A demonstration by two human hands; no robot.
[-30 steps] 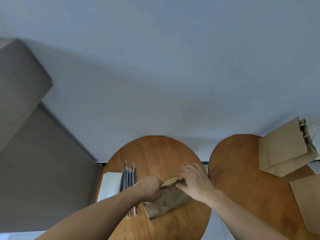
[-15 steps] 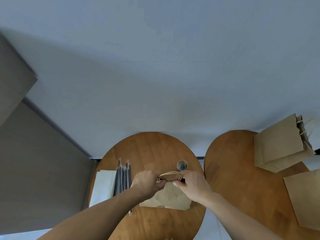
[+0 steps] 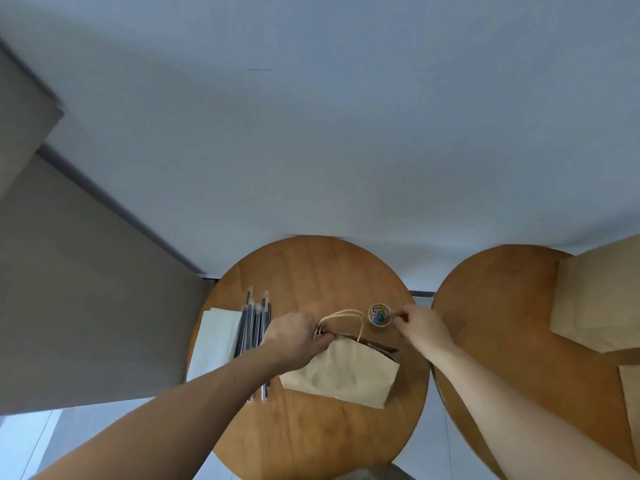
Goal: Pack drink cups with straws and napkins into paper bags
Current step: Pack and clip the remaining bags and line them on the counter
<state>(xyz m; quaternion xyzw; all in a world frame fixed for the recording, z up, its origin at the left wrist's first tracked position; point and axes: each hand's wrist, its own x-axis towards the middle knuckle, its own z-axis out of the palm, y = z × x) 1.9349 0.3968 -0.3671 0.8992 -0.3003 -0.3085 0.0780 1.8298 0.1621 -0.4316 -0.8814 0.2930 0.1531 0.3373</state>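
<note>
Right hand [image 3: 420, 325] has left the bag mouth for the paper-clip tub [image 3: 379, 314], fingertips pinched at its rim; contents of pinch unclear. Left hand [image 3: 294, 337] clamps the paper bag [image 3: 341, 374] top, counter [image 3: 311, 268] centre. Bag mouth lies between both hands, left nearer.

We see two round wooden tables side by side, the left table [image 3: 311, 268] and the right table [image 3: 502, 306], set apart by a narrow gap and both pushed up against a pale blue-grey wall [image 3: 329, 133]. On the left table, near its right edge, stands a small round clear tub of coloured paper clips [image 3: 379, 315]; we make out blue, green, pink and yellow among them. To the left we see a grey panel [image 3: 69, 289] running at a slant, and a lighter floor [image 3: 69, 431] showing below it.
</note>
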